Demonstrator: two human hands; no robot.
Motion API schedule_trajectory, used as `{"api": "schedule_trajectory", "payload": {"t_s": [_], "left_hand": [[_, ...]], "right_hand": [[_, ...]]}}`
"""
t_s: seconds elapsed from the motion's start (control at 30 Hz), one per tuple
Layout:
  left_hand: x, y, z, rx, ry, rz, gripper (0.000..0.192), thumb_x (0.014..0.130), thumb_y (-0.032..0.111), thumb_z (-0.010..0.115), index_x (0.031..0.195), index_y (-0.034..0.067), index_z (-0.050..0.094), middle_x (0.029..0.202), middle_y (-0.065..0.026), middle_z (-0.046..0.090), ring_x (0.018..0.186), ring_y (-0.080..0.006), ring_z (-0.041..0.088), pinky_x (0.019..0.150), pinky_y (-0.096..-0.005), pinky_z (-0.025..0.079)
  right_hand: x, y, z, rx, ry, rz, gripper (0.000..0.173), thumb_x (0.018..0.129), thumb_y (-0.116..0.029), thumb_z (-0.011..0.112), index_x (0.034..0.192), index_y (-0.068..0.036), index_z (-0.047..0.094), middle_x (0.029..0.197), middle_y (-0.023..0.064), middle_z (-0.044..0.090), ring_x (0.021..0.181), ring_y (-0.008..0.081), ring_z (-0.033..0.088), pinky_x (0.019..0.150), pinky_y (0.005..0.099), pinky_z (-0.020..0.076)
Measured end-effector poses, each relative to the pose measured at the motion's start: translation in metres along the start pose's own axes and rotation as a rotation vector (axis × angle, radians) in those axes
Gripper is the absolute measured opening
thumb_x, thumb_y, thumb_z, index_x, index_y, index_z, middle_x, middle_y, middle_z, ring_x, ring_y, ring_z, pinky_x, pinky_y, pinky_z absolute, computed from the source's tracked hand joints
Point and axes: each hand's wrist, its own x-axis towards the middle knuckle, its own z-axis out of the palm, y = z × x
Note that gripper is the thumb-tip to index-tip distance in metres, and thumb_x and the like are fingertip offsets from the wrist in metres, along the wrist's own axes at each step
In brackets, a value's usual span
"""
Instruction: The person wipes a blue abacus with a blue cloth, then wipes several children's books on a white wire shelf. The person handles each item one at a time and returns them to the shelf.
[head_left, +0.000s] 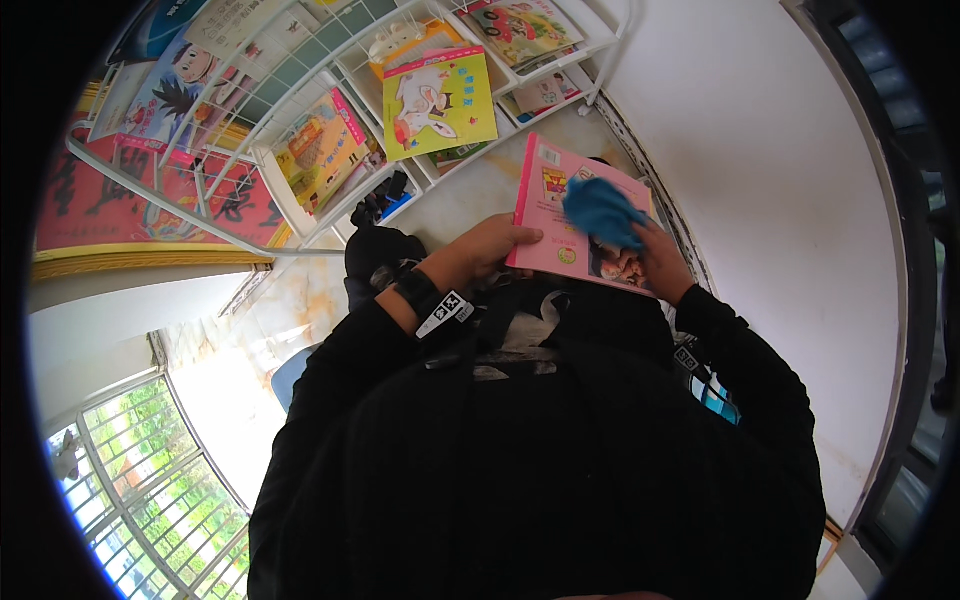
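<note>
My left hand (491, 244) grips the spine side of a thin pink picture book (555, 225), its thumb on the cover and its fingers underneath. The book lies tilted above my lap, with a barcode and small pictures showing on its face. In my right hand (664, 259) is a crumpled blue cloth (604, 210), which lies over the right half of the cover and hides part of it. Ahead of the book, a yellow-green picture book (442, 101) with a white cartoon animal rests on top of the white shelf rack's bins.
A white wire rack (300, 112) with bins of picture books stands ahead and to the left. An orange book (322, 154) and black items (382, 199) sit in its lower bins. A white wall (765, 187) rises close on my right; a barred window (157, 480) is at lower left.
</note>
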Motion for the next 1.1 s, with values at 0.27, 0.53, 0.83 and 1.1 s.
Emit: {"api": "schedule_trajectory", "payload": {"t_s": [0.27,0.53,0.83,1.1], "left_hand": [[-0.003,0.011,-0.025,0.058,0.070,-0.077,0.032,0.090,0.012,0.056,0.116,-0.005,0.050,0.092,-0.0137,0.064,0.061,-0.0198,0.062,0.049,-0.0293,0.053],[0.007,0.011,-0.041,0.001,0.033,-0.115,0.033,0.090,0.015,0.058,0.114,-0.005,0.052,0.092,-0.0130,0.065,0.060,-0.0167,0.063,0.046,-0.0254,0.052],[0.006,-0.006,-0.109,-0.082,0.433,-0.109,0.041,0.094,0.031,0.052,0.126,0.005,0.049,0.105,-0.0127,0.065,0.086,-0.0201,0.063,0.077,-0.0327,0.050],[-0.068,0.006,-0.181,0.814,0.904,0.011,0.047,0.089,0.024,0.057,0.130,0.003,0.048,0.101,-0.0108,0.064,0.088,-0.0205,0.061,0.079,-0.0289,0.047]], "right_hand": [[-0.024,0.053,0.001,0.969,-0.035,0.659,0.044,0.093,-0.040,0.050,0.107,0.000,0.061,0.100,0.0167,0.066,0.090,0.0269,0.065,0.078,0.0370,0.0515],[0.020,-0.017,-0.044,1.421,-0.224,0.920,0.045,0.092,-0.029,0.056,0.125,0.001,0.050,0.112,0.0136,0.064,0.091,0.0216,0.066,0.078,0.0305,0.0551],[0.112,0.009,0.029,1.129,-0.163,0.797,0.028,0.086,-0.021,0.062,0.088,0.007,0.064,0.080,0.0086,0.064,0.074,0.0188,0.062,0.065,0.0324,0.0474],[0.212,0.032,0.128,1.163,-0.051,0.887,0.047,0.089,-0.027,0.062,0.054,-0.009,0.036,0.050,0.0040,0.034,0.045,0.0158,0.034,0.048,0.0397,0.0266]]}}
